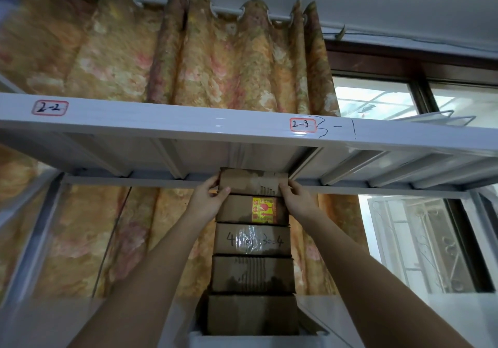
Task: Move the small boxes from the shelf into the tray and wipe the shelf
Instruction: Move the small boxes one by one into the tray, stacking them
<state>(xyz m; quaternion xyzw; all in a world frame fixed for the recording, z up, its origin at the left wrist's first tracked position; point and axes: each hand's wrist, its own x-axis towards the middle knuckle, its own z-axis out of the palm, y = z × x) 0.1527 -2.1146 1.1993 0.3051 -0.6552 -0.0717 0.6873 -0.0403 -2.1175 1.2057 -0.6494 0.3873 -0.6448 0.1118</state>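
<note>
Overhead, both hands grip top box, touching upper shelf.

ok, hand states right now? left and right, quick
Left hand: grips the left side of the top box of the stack.
Right hand: grips the right side of the same box.

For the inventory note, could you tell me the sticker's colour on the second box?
Yellow with red print, on the sticker; head view.
</note>
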